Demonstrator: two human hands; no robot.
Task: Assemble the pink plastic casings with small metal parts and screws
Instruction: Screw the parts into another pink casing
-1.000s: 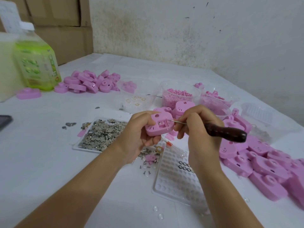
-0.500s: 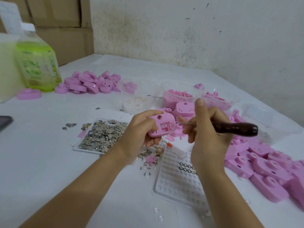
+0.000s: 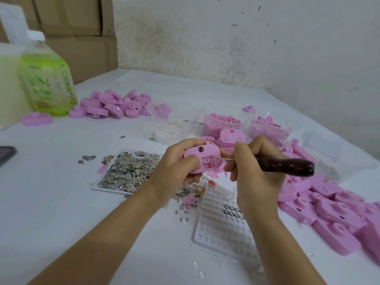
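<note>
My left hand grips a pink plastic casing above the table, its open inner side facing me. My right hand holds a screwdriver with a dark wooden handle; its thin metal tip reaches into the casing's recess from the right. A tray of small metal parts lies left of my left hand. Loose screws and metal bits lie on the table under my hands.
A clear dimpled tray with a few black rings lies under my right wrist. Pink casings are heaped at the right and the far left. Clear tubs of pink pieces stand behind. A green bottle stands at far left.
The right hand drew the screwdriver back and up, then brought its tip into the casing again. The left hand tilted the casing slightly.
</note>
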